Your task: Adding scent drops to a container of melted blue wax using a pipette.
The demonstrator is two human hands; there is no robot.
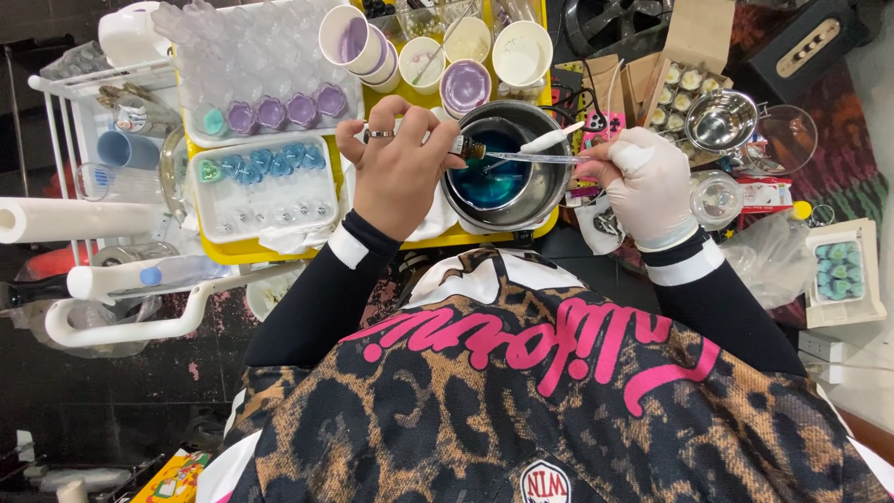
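A person's torso in a leopard-print top with pink lettering [521,391] fills the lower half of the frame, black sleeves with white cuffs reaching up toward the centre. Above it, a yellow tray [244,250] spans the upper left and centre, carrying a white mould tray [265,200] with a row of blue-filled cavities and, behind it, a clear mould tray [261,70] with several purple-filled cups along its near edge. At the left edge lies a roll of white paper [70,221], with a white wire rack [65,121] above it. In the upper centre stand several white paper cups [521,51], some stained purple inside. Just right of the frame's centre, on the tray's right end, sits a round metal pot [503,172] holding bright blue liquid. To the upper right are an open cardboard box [684,79] of small moulded pieces, a small metal bowl [719,119], and, at the far right edge, a little white box [843,275] of teal pieces. The left hand [396,168], bare and wearing a ring, is curled with its fingertips pinching a small dark dropper bottle [467,147] at the pot's left rim, just above the blue liquid. The right hand [647,182], in a white glove, pinches a thin clear pipette [535,158] that lies nearly level, its tip pointing left at the bottle's mouth over the pot.
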